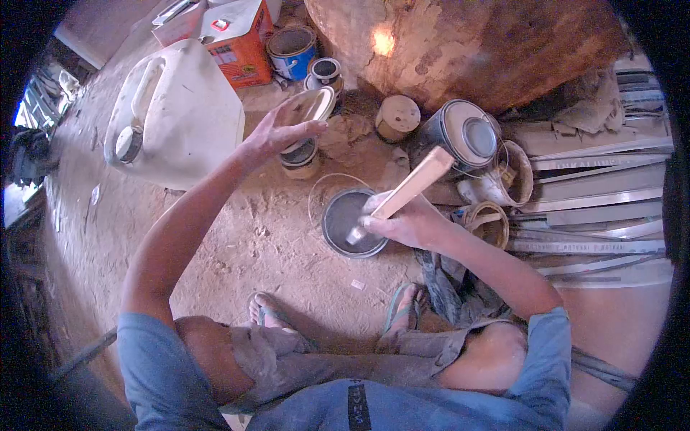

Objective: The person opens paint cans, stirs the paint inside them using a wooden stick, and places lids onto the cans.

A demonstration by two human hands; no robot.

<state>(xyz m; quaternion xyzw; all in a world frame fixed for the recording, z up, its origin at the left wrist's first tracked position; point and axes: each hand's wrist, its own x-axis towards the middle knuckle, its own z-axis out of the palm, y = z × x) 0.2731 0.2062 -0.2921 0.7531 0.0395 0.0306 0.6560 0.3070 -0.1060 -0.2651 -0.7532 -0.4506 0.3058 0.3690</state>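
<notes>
My left hand (277, 134) is raised at the upper middle, fingers closed on the edge of a tilted round tin lid (323, 105). Just beneath that hand stands a small open tin (300, 156), partly hidden by it. My right hand (406, 221) grips a flat wooden stick (418, 181) that slants up to the right. The stick's lower end, pale and smeared, comes out below my fingers over an open metal bucket (338, 228) with grey contents. The bucket stands on the floor in front of my feet, its wire handle fallen to the left side.
A large white jerrycan (183, 108) stands at left. Behind are an orange box (244, 50), a blue tin (292, 54) and a big rusty drum (467, 43). To the right are a lidded can (460, 133), a stained bucket (525, 176) and stacked metal strips (604, 205).
</notes>
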